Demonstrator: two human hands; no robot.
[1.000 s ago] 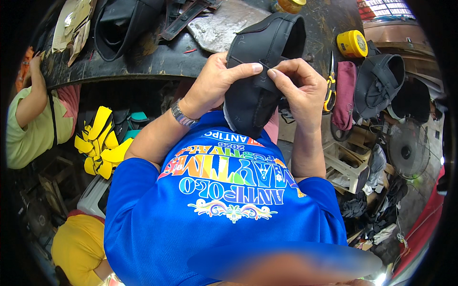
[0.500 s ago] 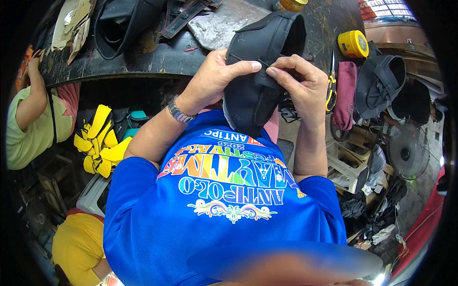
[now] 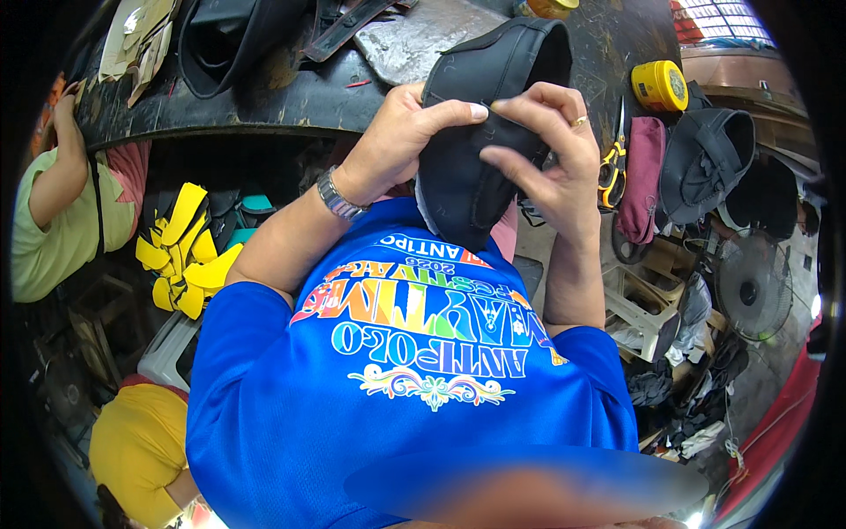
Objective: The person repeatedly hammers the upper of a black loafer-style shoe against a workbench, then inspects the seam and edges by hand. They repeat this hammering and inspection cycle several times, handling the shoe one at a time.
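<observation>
Both hands hold a black shoe upper (image 3: pixel 480 132) up at chest height, just in front of the dark desk (image 3: pixel 264 97). The left hand (image 3: pixel 397 141) grips its side, thumb pressed on top. The right hand (image 3: pixel 546 150) pinches what seems a seam. Yellow-handled scissors (image 3: pixel 611 167) lie nearby.

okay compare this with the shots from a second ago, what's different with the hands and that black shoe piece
Very little. The left hand and right hand keep hold of the black shoe upper; the right thumb and fingertips have slid slightly left along its seam to meet the left thumb. The upper sits a touch more upright. The yellow tape measure and scissors have not moved.
</observation>
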